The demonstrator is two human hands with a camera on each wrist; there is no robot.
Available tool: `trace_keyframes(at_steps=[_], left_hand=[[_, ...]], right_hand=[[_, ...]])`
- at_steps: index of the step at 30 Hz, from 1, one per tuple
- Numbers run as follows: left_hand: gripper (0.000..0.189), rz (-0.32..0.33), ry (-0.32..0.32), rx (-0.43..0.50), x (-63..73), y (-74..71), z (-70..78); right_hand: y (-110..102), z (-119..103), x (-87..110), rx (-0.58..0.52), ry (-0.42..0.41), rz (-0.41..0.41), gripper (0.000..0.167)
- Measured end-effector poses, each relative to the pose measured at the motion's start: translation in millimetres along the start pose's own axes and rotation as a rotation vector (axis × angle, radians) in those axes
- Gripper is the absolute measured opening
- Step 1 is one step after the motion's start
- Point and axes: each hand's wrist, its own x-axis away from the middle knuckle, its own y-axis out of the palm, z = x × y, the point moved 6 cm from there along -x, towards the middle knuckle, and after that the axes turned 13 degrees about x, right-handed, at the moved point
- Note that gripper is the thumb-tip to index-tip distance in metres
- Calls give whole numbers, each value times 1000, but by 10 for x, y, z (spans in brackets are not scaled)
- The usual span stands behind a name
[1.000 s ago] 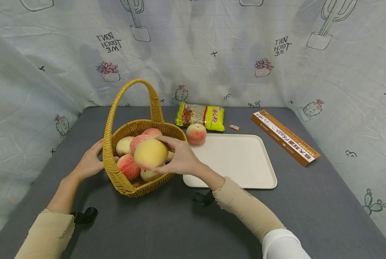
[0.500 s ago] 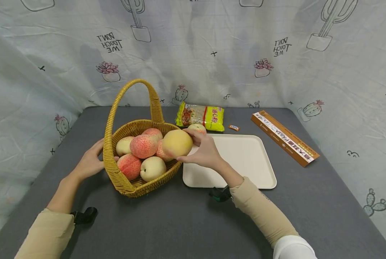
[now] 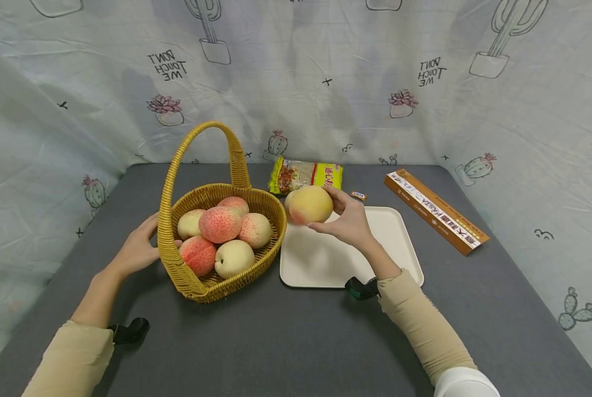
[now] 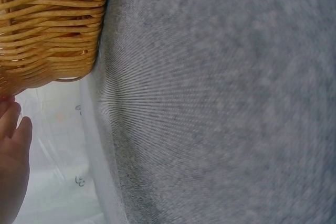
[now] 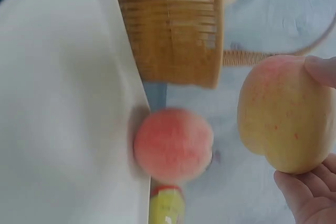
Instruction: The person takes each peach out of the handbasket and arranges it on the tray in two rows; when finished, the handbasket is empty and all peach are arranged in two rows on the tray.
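The right hand (image 3: 349, 220) had its grip clasped on a yellow peach (image 3: 313, 205), thumb on one side and fingers on the other, in the air above the white tray's (image 3: 320, 264) far left part. The left hand's (image 3: 137, 251) grip held the wicker basket (image 3: 206, 196) at its left side (a thumb tip showed just past the handle). Six peaches (image 3: 220, 225) lay inside. A redder peach (image 5: 173, 145) sat at the tray's far left corner, near a yellow packet (image 3: 303, 175); a brown box (image 3: 436, 212) lay on the desk (image 3: 226, 342) right of the tray.
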Motion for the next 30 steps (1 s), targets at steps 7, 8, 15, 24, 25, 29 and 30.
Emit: trace_keyframes(at_steps=[7, 8, 15, 24, 25, 29, 30], left_hand=[[83, 1, -6, -6, 16, -11, -2], [82, 0, -7, -9, 17, -10, -4], [80, 1, -2, -12, 15, -5, -2], [81, 0, -10, -3, 1, -5, -23], [81, 0, -14, -2, -1, -7, -25], [82, -2, -14, -4, 2, -3, -25], [82, -4, -17, -4, 2, -1, -26]], right_hand=[[-168, 193, -44, 39, 92, 41, 80], [-180, 220, -54, 47, 103, 41, 80], [-195, 459, -126, 62, 185, 22, 79], [-167, 713, -173, 159, 269, -5, 78], [-159, 730, -178, 166, 274, -6, 78], [-122, 801, -204, 195, 293, -16, 78], [-116, 815, -209, 202, 297, -17, 78]])
